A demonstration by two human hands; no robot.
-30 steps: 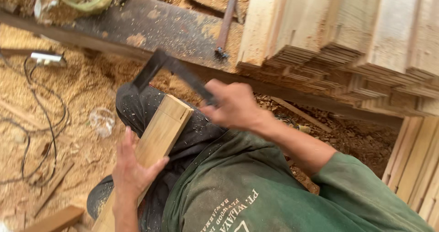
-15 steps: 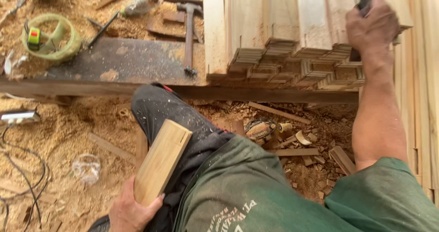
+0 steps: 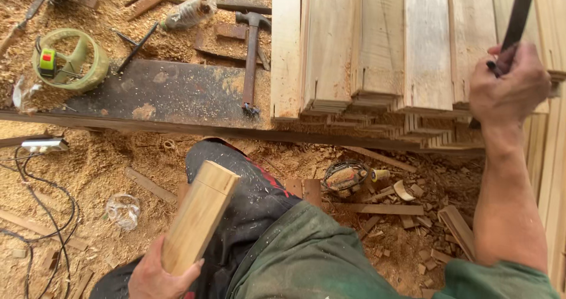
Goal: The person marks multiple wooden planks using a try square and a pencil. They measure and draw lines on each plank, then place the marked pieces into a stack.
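Left hand grips pale rectangular wood block angled up-right on knee; right hand fisted around dark metal square over stacked planks, well apart.

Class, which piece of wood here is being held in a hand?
The pale rectangular wood block resting on the knee: the left hand grips its lower end, while the stacked planks lie untouched.
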